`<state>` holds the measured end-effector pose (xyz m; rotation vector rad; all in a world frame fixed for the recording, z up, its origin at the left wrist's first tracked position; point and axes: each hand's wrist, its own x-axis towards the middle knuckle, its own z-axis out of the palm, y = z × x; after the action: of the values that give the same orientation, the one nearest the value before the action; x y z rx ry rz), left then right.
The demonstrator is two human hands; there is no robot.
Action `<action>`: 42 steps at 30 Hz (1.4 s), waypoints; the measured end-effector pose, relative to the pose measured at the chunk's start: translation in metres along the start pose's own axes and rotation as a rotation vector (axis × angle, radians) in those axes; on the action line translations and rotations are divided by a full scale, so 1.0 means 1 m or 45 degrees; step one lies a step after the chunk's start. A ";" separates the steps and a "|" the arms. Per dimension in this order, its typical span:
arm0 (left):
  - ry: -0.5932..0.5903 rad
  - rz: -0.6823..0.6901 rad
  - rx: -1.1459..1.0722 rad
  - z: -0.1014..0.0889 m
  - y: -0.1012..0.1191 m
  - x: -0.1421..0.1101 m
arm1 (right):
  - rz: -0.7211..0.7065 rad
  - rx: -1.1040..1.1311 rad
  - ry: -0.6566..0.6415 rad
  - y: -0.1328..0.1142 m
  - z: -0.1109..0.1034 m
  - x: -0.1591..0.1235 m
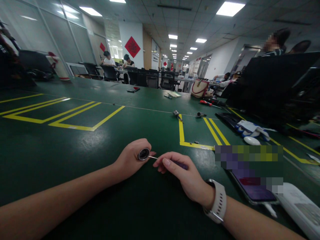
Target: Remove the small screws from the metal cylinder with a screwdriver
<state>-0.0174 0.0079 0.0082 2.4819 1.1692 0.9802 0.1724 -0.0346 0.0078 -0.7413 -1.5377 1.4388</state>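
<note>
My left hand point(133, 156) is closed around a dark round part with a metal rim point(143, 154), its open end facing me. Most of that part is hidden in the fist. In my right hand point(178, 170) is a screwdriver with a dark purple handle point(182, 164). Its thin metal shaft point(153, 157) points left and its tip reaches the side of the round part. Whether the tip sits in a screw I cannot tell. Farther off on the green table lie a small metal part point(177, 115), a second metal part point(200, 114) and tiny dark pieces point(196, 142).
Right of my hands lie a phone point(257, 188) with a cable and a white power strip point(300, 208). Beyond are a white mouse point(252, 140), a cloth glove point(252, 129) and a red-handled screwdriver point(206, 103). Yellow tape point(182, 133) marks the table point(140, 120). People sit farther back.
</note>
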 end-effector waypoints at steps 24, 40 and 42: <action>-0.158 0.108 -0.003 -0.001 -0.002 0.001 | 0.092 0.327 0.081 0.003 -0.003 0.004; -0.246 0.179 0.180 0.001 -0.004 0.001 | 0.071 0.453 0.150 0.008 -0.007 0.006; -0.283 0.170 0.213 0.001 -0.004 0.001 | 0.076 0.433 0.152 0.009 -0.008 0.005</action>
<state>-0.0186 0.0111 0.0058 2.7458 1.0655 0.6367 0.1759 -0.0248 -0.0004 -0.6572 -1.1497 1.6180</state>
